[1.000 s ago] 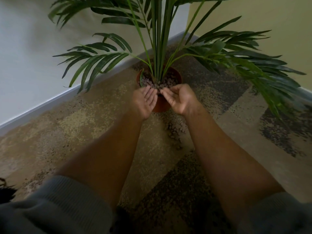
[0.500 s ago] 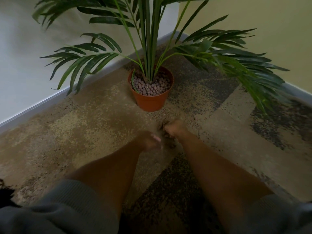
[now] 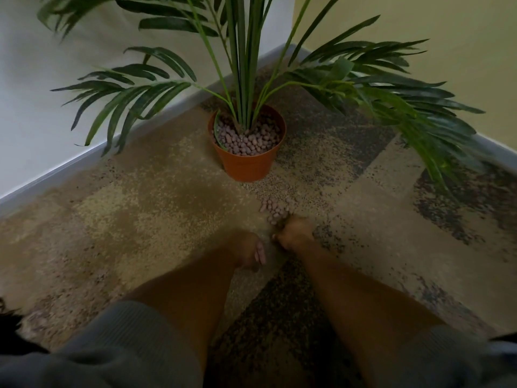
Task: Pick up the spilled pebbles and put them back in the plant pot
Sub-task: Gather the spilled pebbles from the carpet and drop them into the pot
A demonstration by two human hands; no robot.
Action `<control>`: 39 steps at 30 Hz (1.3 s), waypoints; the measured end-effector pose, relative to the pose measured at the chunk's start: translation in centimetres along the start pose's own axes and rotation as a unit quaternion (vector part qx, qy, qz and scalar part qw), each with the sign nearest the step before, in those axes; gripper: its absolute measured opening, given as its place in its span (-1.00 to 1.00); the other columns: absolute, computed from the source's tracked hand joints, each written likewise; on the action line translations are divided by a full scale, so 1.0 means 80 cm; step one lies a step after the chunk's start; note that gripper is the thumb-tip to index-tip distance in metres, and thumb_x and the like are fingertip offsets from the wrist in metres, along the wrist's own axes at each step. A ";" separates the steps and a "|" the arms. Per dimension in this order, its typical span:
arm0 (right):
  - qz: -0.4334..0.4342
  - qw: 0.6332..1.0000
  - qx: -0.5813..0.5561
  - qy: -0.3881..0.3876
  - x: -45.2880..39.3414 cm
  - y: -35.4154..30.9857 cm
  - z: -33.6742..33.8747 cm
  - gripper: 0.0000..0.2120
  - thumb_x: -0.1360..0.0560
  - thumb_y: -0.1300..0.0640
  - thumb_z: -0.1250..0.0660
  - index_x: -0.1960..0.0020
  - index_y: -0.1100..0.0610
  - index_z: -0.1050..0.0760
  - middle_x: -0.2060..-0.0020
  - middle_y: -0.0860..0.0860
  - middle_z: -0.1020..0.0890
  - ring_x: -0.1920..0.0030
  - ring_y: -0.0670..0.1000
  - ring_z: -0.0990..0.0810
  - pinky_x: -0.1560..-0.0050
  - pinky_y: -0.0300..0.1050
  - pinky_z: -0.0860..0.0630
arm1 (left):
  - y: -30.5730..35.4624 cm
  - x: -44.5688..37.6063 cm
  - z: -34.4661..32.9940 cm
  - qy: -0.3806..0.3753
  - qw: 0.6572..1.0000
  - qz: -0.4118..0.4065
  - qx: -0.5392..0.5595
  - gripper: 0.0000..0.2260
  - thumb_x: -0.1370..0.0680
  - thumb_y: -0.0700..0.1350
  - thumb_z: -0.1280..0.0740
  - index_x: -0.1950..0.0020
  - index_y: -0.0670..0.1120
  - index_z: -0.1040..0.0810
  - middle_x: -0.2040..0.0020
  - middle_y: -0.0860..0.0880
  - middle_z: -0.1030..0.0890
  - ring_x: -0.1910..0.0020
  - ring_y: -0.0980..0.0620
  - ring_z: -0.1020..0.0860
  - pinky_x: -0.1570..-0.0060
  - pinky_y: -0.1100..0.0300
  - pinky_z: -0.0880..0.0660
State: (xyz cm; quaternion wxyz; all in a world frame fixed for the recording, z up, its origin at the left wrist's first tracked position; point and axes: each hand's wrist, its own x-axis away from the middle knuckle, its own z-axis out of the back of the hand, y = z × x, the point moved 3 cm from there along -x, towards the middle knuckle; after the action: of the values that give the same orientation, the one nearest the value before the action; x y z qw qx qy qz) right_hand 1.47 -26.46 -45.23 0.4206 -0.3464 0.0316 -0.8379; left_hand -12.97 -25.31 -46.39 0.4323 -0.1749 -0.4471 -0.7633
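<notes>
Terracotta pot [image 3: 247, 166]: upright on the patterned carpet [image 3: 140, 208] in the wall corner, palm [image 3: 246, 65] growing from pebbles filling it.
Spilled pebbles [image 3: 275, 210]: small heap on the carpet in front of the pot, apart from it.
Right hand [image 3: 296, 233]: at the heap's near edge, fingers curled down among the pebbles; whether it holds any, cannot tell.
Left hand [image 3: 249, 252]: just beside, loosely curled; its hold cannot be told.

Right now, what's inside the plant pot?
The plant pot holds pinkish pebbles around the palm stems. Whatever lies beneath the pebbles is covered.
</notes>
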 end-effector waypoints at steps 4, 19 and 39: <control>0.003 0.999 -0.010 0.031 -0.006 0.001 -0.003 -0.63 -0.55 0.09 -0.32 -0.29 0.23 -0.45 -0.19 0.15 -0.56 -0.15 0.09 -0.56 0.09 -0.25 -0.34 | -0.003 0.002 0.011 0.074 0.994 0.009 0.077 -0.82 -0.40 -0.22 -0.46 0.01 -0.09 -0.69 0.09 -0.04 -0.70 0.25 0.16 -0.57 0.32 0.38 -0.44; 0.133 0.990 0.000 0.036 -0.009 -0.007 0.000 -0.60 -0.50 0.08 -0.36 -0.32 0.12 -0.46 -0.40 0.13 -0.32 -0.32 0.15 -0.42 -0.29 -0.08 -0.42 | 0.012 -0.040 0.041 0.232 0.972 0.020 0.038 -0.70 -0.47 -0.12 -0.37 -0.20 -0.04 -0.55 -0.12 -0.01 -0.61 -0.11 -0.01 -0.58 -0.08 0.22 -0.45; 0.172 0.981 0.084 -0.030 -0.011 -0.013 0.004 -0.66 -0.53 0.04 -0.29 -0.27 0.14 -0.53 -0.20 0.07 -0.57 -0.33 0.12 -0.37 -0.23 -0.21 -0.31 | 0.026 -0.037 0.042 0.207 0.977 -0.031 -0.047 -0.66 -0.36 -0.15 -0.49 -0.10 -0.05 -0.55 -0.14 -0.05 -0.50 -0.02 -0.02 -0.50 0.14 0.27 -0.30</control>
State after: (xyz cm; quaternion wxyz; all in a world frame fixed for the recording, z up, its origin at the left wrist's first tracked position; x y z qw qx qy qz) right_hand 1.29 -25.07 -45.13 0.5868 -0.3242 0.0074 -0.7420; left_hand -10.03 -21.52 -45.43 0.4833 -0.0195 -0.3163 -0.8161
